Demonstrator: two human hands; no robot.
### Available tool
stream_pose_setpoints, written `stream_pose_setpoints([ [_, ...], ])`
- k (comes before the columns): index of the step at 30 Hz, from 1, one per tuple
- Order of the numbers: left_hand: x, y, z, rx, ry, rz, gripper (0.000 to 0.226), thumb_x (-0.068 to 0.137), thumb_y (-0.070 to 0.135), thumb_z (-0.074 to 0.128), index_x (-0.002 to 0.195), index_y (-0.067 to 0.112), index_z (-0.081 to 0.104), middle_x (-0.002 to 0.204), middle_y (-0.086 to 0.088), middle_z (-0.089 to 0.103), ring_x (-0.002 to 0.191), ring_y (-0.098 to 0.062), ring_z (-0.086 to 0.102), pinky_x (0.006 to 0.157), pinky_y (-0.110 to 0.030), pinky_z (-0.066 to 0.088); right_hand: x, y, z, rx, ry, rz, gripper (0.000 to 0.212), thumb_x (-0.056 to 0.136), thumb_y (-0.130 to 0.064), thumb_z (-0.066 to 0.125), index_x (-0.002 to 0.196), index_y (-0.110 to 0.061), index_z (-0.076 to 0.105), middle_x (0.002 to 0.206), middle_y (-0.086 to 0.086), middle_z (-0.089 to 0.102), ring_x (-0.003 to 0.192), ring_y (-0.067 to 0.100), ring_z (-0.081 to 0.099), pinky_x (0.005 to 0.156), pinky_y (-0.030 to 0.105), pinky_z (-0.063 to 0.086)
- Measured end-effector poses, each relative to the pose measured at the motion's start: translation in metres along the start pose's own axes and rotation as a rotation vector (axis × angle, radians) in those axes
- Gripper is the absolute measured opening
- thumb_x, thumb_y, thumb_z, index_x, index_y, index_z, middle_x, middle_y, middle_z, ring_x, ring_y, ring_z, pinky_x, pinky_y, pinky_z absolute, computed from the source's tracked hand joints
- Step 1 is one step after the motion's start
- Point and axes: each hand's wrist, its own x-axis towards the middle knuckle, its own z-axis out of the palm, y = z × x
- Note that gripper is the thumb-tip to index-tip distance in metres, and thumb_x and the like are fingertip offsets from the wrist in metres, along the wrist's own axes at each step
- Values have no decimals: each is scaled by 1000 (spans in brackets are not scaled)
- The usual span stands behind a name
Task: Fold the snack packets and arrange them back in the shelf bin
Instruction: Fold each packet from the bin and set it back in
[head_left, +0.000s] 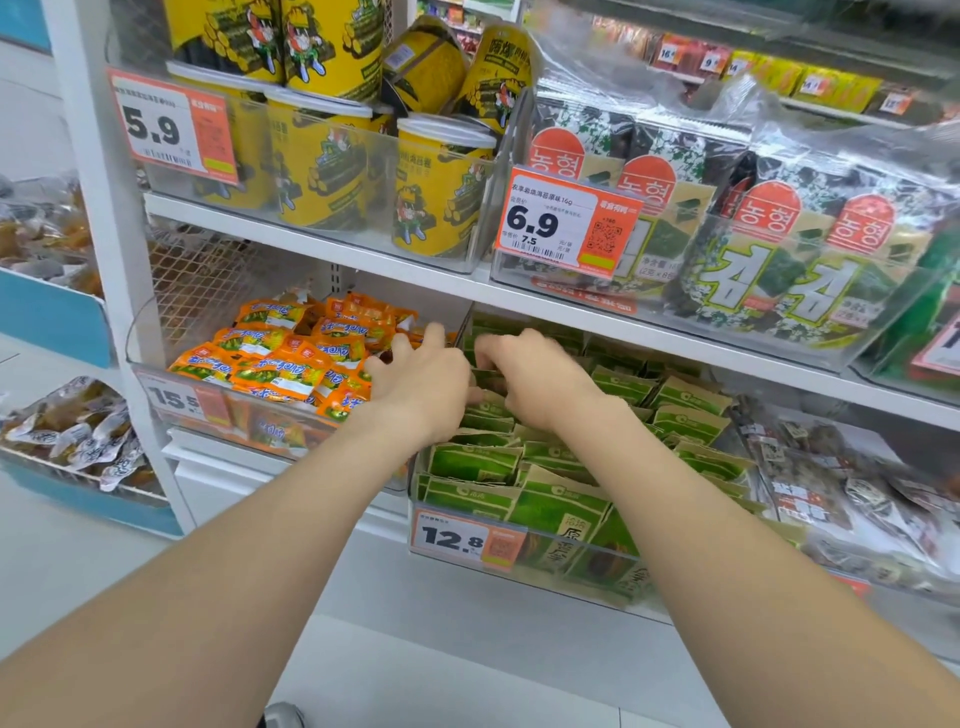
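Note:
Green and tan snack packets (566, 499) stand in rows inside a clear shelf bin (524, 566) with a 12.8 price tag. Both my hands reach into the back of this bin. My left hand (421, 379) has its fingers curled down over the divider between the orange and green bins, touching packets there. My right hand (530, 379) is curled with fingertips pinching a green packet (485, 397) near the back rows. What exactly the left fingers hold is hidden.
Left of it, a clear bin (156, 358) holds orange snack packets (280, 358). The shelf above carries yellow tubs (441, 192) and seaweed packs (779, 260). Brown bagged snacks (831, 483) lie to the right. The shelf edge (623, 332) hangs just over my hands.

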Motion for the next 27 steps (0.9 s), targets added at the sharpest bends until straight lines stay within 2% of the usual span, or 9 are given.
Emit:
stream_pose_setpoints([
  [5, 2, 6, -1, -17, 175, -7, 17, 97, 28, 79, 114, 26, 78, 142, -7, 32, 133, -41, 32, 103, -64, 40, 5, 10, 3, 24, 37, 0, 42, 87, 6, 63, 120, -18, 60, 103, 11, 68, 91, 33, 63, 69, 40, 51],
  [7, 4, 4, -2, -99, 118, -21, 17, 98, 35, 77, 112, 26, 79, 148, -8, 34, 141, -43, 30, 105, -66, 39, 13, 12, 11, 70, -63, 40, 54, 90, 5, 61, 137, -22, 59, 121, 14, 67, 109, 35, 61, 87, 45, 54],
  [10, 7, -2, -7, -135, -51, -30, 28, 101, 56, 65, 104, 31, 79, 166, -9, 22, 152, -48, 17, 113, -73, 30, 22, 13, 15, 0, -180, 89, 61, 99, -6, 60, 153, -33, 52, 148, 12, 55, 143, 40, 41, 116, 57, 35],
  [13, 11, -12, -1, -193, -135, -55, 59, 101, 73, 45, 96, 26, 79, 174, -6, 12, 155, -48, 11, 116, -75, 24, 21, 15, 13, 6, -132, 45, 43, 101, -21, 68, 143, -28, 60, 131, 14, 59, 131, 42, 52, 106, 53, 44],
  [16, 15, -19, 4, -251, -113, -26, 50, 93, 68, 54, 68, 31, 78, 153, -16, 49, 155, -40, 18, 117, -69, 26, 11, 17, 15, 48, -46, 59, 40, 100, -22, 71, 139, -21, 61, 113, 11, 56, 115, 39, 59, 91, 44, 52],
  [18, 10, -21, 2, -287, -141, 19, 32, 94, 58, 64, 78, 37, 84, 139, -9, 62, 153, -33, 22, 120, -62, 24, 5, 14, 15, 57, -42, 67, 42, 101, -21, 70, 143, -20, 60, 119, 14, 60, 118, 39, 61, 93, 45, 52],
  [20, 5, -22, 2, -306, -155, 39, 21, 95, 53, 69, 98, 41, 85, 135, -8, 61, 147, -30, 25, 119, -58, 27, -3, 11, 13, 106, -10, 16, 54, 99, -22, 73, 149, -22, 51, 126, 16, 65, 112, 35, 65, 92, 46, 55],
  [23, 1, -24, 7, -302, -142, 31, 18, 92, 57, 68, 101, 49, 83, 131, -11, 53, 139, -37, 38, 111, -59, 42, -20, 9, 11, 233, 60, -61, 45, 95, -21, 77, 129, -27, 48, 102, 3, 66, 80, 19, 62, 73, 41, 53],
  [27, -2, -22, 5, -303, -119, 51, 19, 94, 55, 69, 103, 45, 83, 130, -9, 54, 133, -31, 47, 107, -57, 47, -21, 6, 9, 61, 129, -60, 25, 91, -30, 82, 110, -25, 67, 104, 1, 68, 96, 26, 66, 81, 43, 60],
])
